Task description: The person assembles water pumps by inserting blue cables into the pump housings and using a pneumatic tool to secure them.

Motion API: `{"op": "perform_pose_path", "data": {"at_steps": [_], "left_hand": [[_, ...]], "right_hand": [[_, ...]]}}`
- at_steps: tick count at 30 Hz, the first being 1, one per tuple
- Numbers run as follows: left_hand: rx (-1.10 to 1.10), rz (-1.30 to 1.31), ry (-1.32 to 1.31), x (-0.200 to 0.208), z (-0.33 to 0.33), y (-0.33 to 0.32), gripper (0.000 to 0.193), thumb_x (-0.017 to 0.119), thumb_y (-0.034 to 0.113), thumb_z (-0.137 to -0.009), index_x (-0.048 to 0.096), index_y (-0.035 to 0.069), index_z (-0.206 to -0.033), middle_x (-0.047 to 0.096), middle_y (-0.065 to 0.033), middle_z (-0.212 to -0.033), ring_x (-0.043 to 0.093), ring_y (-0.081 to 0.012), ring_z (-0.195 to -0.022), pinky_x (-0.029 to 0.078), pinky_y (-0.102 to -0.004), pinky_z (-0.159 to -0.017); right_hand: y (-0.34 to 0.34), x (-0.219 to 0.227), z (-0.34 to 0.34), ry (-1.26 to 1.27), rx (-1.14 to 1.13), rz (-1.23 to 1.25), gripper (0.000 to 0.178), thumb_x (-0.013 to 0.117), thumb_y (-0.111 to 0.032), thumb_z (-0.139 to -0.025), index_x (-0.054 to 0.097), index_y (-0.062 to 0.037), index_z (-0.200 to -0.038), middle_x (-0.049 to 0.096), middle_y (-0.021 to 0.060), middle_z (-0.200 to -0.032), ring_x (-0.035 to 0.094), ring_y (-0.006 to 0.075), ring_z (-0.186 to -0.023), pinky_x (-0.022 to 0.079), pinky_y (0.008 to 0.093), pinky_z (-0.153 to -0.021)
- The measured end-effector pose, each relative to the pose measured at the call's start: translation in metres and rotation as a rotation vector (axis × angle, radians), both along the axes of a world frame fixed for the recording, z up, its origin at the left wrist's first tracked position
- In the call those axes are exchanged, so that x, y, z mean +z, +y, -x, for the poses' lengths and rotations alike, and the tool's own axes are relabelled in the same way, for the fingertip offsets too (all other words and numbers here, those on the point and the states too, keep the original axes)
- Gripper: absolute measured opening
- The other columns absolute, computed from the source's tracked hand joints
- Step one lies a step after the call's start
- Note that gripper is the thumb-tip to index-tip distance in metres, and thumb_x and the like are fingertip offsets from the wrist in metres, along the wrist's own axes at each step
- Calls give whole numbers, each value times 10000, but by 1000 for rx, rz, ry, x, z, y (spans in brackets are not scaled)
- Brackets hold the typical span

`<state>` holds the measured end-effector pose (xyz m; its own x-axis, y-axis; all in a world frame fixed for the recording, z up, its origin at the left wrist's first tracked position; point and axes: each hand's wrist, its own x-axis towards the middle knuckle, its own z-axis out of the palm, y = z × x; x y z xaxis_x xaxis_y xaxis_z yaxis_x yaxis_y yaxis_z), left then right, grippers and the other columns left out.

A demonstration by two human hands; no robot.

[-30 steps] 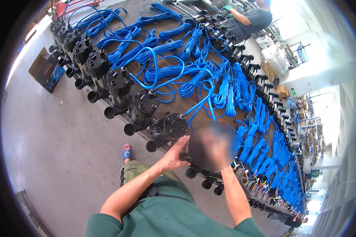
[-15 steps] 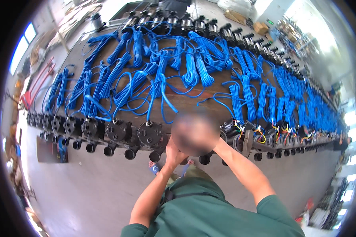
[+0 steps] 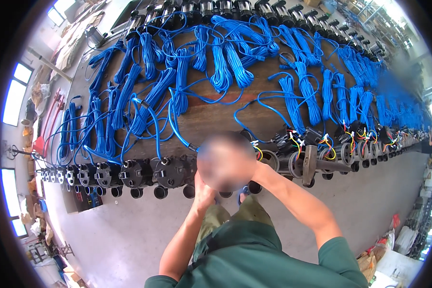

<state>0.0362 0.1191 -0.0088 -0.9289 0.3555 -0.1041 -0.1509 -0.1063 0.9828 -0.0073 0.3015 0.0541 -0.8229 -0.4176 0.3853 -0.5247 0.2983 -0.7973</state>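
Note:
At the near edge of the table, both hands are at one pump in a row of black pumps. A blurred patch covers the fingers and most of that pump. My left hand [image 3: 205,193] shows only its wrist side, below the patch's left part. My right hand [image 3: 259,173] reaches in from the right. Whether either hand grips anything is hidden. Left of them stands a pump with a round black cap [image 3: 174,171]. A blue cable [image 3: 172,126] bends down into the patch. To the right, a round pump housing [image 3: 270,159] lies uncapped, beside coloured wires [image 3: 258,152].
Bundled blue cables [image 3: 234,65] cover much of the brown tabletop [image 3: 201,113]. Silver and black pumps [image 3: 225,8] line the far edge. A hammer-like metal tool [image 3: 309,163] lies across the uncapped pumps at right. A box [image 3: 84,201] stands on the floor at left.
The view has shifted and tilted, so the far pumps sit higher in the picture. Both hands remain at the near row, slightly farther left in the picture.

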Motion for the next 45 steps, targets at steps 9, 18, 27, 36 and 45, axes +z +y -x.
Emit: {"op": "perform_pose_path", "data": {"at_steps": [9,18,27,36,45], "left_hand": [[281,-7,36,5,-15,24,585,708,254,-928,549,-37,-1410,635,-125,-1280,601,-215,-1167,463,-373,-1055],[295,81,140,15,-8,33,572,683,209,-911,553,-58,-1400,586,-179,-1395,559,-286,-1299,413,-423,-1140],[318,97,211,6,-9,32,588,664,264,-956,538,-71,-1422,596,-167,-1402,602,-226,-1208,457,-371,-1080],[390,75,140,10,-11,36,576,710,241,-889,580,-50,-1369,623,-180,-1341,595,-292,-1239,439,-410,-1102],[403,76,97,9,-13,33,506,705,127,-857,592,-34,-1323,625,-185,-1290,609,-310,-1209,467,-419,-1077]], "right_hand": [[-27,51,63,-1081,142,825,217,644,-218,-992,664,-5,-1030,695,99,-902,662,177,-838,503,296,-766],[19,86,59,-656,-274,486,291,547,-186,-1091,559,3,-1312,716,104,-1116,687,158,-1001,533,314,-850],[185,57,-160,-239,-924,-1047,559,617,82,-714,622,0,-1267,669,171,-1157,614,370,-1139,460,456,-1050],[201,50,-174,-377,-829,-958,309,842,-95,-716,605,-47,-908,682,135,-867,669,364,-836,521,484,-748],[69,103,-141,-666,-567,-225,270,745,-214,-976,668,23,-1081,685,165,-757,657,278,-623,513,387,-611]]}}
